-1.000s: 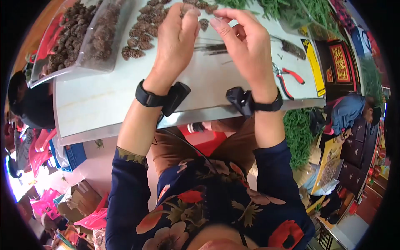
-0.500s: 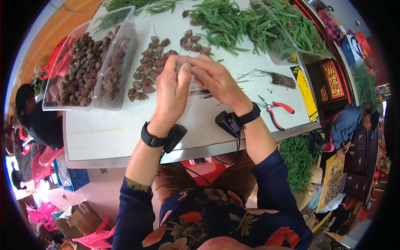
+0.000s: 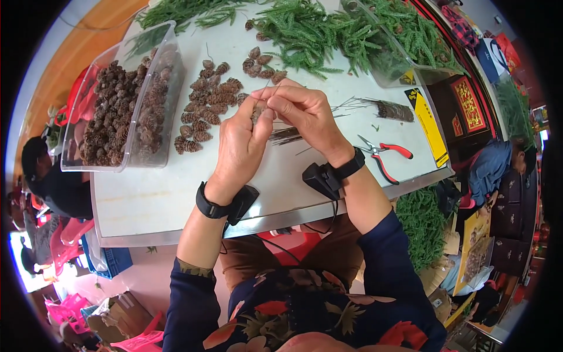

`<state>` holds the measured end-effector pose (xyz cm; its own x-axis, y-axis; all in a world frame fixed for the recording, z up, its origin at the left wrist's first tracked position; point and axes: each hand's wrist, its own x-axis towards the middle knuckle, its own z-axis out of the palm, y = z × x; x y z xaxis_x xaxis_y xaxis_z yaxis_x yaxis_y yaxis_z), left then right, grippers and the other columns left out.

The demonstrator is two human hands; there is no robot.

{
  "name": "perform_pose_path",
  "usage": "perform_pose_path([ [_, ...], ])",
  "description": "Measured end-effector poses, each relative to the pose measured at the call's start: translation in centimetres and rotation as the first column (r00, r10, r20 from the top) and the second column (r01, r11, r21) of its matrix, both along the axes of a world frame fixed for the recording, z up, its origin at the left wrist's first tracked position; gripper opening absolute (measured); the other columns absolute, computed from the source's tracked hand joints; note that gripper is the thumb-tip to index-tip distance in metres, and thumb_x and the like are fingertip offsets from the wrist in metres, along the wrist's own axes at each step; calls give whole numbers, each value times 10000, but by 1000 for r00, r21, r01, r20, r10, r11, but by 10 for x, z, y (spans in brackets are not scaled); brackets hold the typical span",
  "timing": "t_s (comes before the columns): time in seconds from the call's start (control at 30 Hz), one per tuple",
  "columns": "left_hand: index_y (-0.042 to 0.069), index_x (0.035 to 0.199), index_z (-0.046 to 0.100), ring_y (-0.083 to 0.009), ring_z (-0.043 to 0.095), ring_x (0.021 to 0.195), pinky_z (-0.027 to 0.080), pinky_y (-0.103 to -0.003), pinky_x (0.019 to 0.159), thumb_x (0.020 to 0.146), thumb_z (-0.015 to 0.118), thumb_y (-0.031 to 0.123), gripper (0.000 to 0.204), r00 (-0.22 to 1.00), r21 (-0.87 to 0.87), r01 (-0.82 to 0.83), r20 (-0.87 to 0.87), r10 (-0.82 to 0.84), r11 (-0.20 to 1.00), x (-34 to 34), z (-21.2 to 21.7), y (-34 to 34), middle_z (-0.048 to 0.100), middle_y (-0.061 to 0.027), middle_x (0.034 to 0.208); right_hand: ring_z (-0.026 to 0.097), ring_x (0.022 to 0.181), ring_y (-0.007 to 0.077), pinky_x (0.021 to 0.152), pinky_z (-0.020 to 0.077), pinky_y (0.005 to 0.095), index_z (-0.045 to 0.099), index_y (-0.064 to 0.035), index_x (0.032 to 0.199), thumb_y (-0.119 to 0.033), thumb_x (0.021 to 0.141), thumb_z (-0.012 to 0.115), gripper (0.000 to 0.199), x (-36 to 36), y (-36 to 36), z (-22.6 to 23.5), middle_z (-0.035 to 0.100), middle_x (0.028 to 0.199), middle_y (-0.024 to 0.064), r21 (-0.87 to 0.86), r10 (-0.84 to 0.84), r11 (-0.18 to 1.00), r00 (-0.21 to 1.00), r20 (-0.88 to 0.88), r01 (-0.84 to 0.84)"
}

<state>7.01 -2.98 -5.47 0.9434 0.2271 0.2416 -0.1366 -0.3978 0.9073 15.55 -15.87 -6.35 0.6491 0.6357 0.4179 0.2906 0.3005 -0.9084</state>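
- Head view, the work so far: a small brown pine cone (image 3: 256,113) is pinched between both hands above the middle of the white worktop (image 3: 176,188), with a thin wire rising from it. I judge the wiring of this cone to be under way, not finished, since the fingers are closed on cone and wire alike.
- What is left, as far as can be seen: a loose heap of brown cones (image 3: 208,111) lies on the worktop just to the left of the held cone, and a clear plastic tub of more cones (image 3: 126,111) stands further left of it, near the worktop's left edge. None of these shows a wire, so most of the stock looks untouched.
- Right of the held cone lie a bundle of thin dark wires (image 3: 390,110) and red-handled pliers (image 3: 384,154); green fir sprigs (image 3: 316,32) are piled beyond it, along the far edge.
- Left hand (image 3: 240,146): raised off the worktop, wrist bent up, thumb and fingers clenched round the cone from below. A black wrist strap sits on the forearm.
- Right hand (image 3: 305,117): arched over from the right, fingertips pinching the wire at the top of the cone, touching the left hand. It wears a black strap too.
- Both forearms come up from the lower edge in dark blue sleeves.
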Motion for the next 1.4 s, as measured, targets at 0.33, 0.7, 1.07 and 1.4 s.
perform_pose_path([
  [0.33,7,985,573,-309,578,561,466,-372,553,921,516,201,212,1000,84,-18,10,17,996,-4,-6,-4,606,-124,641,503,714,46,608,412,179,662,25,906,-40,907,592,96,-8,-1,4,575,871,0,98,20,995,984,-174,-3],
  [0.7,29,982,581,-108,483,647,391,-229,616,1009,371,380,410,846,-804,238,-104,-522,545,-1,8,5,589,-59,754,526,689,69,619,437,197,618,17,836,-29,893,588,79,-2,-12,16,554,947,22,98,60,994,973,-224,-39],
  [1.07,27,1056,566,-82,450,632,359,-189,571,994,460,340,336,840,-820,335,37,-541,464,5,-10,19,519,-1,725,551,710,76,660,464,212,623,29,842,-31,883,599,77,-5,-5,7,560,910,34,182,-8,983,987,-162,38],
  [1.4,21,1061,552,-72,435,607,350,-180,560,985,488,277,274,926,-801,174,-65,-372,573,2,6,9,532,-5,756,531,732,70,686,451,213,592,20,825,-48,898,579,101,-8,-5,8,542,918,35,125,-42,990,987,-155,62],
])
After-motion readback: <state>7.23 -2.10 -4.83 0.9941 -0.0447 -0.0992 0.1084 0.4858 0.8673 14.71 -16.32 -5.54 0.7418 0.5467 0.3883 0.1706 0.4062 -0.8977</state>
